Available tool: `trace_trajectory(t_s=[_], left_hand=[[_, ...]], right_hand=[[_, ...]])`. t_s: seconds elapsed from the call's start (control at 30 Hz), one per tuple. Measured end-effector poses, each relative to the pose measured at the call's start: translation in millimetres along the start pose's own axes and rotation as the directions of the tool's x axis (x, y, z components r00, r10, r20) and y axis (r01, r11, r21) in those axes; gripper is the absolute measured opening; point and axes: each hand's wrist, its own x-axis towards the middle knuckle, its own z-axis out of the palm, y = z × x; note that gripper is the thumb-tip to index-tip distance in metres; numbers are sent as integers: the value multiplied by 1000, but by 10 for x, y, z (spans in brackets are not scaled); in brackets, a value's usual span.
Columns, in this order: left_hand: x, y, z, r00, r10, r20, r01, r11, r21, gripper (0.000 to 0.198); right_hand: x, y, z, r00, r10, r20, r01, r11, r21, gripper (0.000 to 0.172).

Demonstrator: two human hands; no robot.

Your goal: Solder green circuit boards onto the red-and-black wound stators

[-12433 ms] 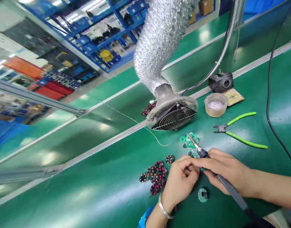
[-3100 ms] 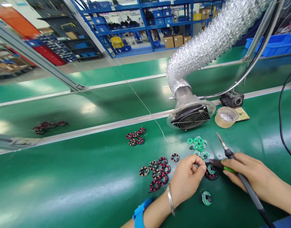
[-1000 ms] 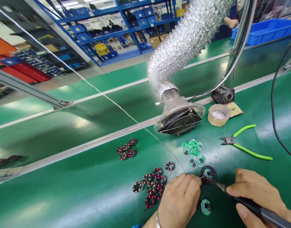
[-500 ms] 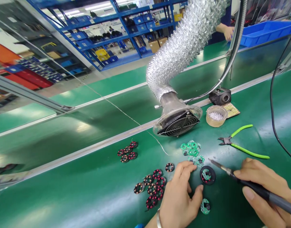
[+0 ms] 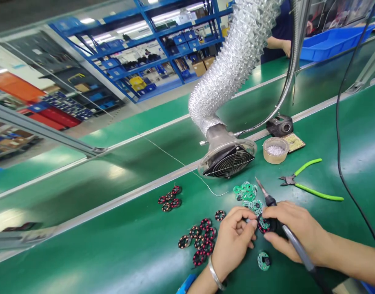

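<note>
My right hand (image 5: 293, 230) grips a soldering iron (image 5: 268, 199) whose tip points up and away, and its fingers also touch the black round part with a green board (image 5: 263, 224) on the belt. My left hand (image 5: 234, 239) is closed in a pinch against that same part from the left. A pile of small green round boards (image 5: 247, 192) lies just beyond my hands. A cluster of red and copper wound coils (image 5: 201, 241) lies left of my left hand. One single green board (image 5: 262, 260) lies near my wrists.
A silver fume hose ends in a fan grille (image 5: 228, 161) beyond the boards. Green-handled cutters (image 5: 309, 188), a tape roll with solder bits (image 5: 275, 150), an iron stand (image 5: 279, 124), a thin solder wire (image 5: 181, 163), another coil group (image 5: 169, 199). A co-worker's arm (image 5: 279, 43) shows far back.
My right hand moved left onto the black part, swinging the iron tip up and away from it. My left hand closed in on the part from the left.
</note>
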Motion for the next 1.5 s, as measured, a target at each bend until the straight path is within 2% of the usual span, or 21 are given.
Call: trace_trajectory(t_s=[0.1,0.27,0.37,0.47,0.63,0.7,0.77,0.9,1.1,1.2,1.3,1.4,1.5], left_hand=[[8,-9,11,999,47,12,-47,999,22,14],[-43,-15,15,983,184,15,-183,959,217,13],[-65,-35,1,985,174,18,-174,965,196,13],[-73,-45,-16,981,193,23,-194,966,173,11],[-76,-27,-30,922,385,38,-372,857,356,11],[-72,-29,-37,924,379,51,-370,851,373,11],[-67,-36,-48,945,322,61,-323,882,345,9],[-66,-32,-53,960,265,91,-280,906,317,10],[-68,-3,-27,944,321,79,-327,873,361,11],[-60,-21,-37,958,278,74,-286,893,347,12],[-55,-32,-57,966,241,92,-258,910,326,13],[-52,-17,-77,956,265,127,-292,899,327,13],[-46,8,-96,919,361,158,-394,836,383,13]], right_hand=[[-11,-63,89,1000,1,13,0,998,-59,20],[-10,-44,98,999,-31,40,33,998,-53,32],[-30,-10,95,995,-39,89,45,997,-58,34],[-30,28,74,989,-41,145,40,999,11,34],[-18,77,38,983,-50,177,38,997,74,29],[-30,98,43,978,-52,200,43,998,53,29],[-43,119,52,976,-58,211,49,998,48,30],[-49,138,58,977,-83,194,68,994,84,32],[-46,71,64,986,-164,8,164,986,42,35],[-50,34,71,973,-233,-7,233,972,33,35],[-55,20,78,972,-236,0,236,971,31,35],[-63,22,85,977,-213,7,212,976,54,34],[-65,22,82,981,-193,-7,193,978,82,32]])
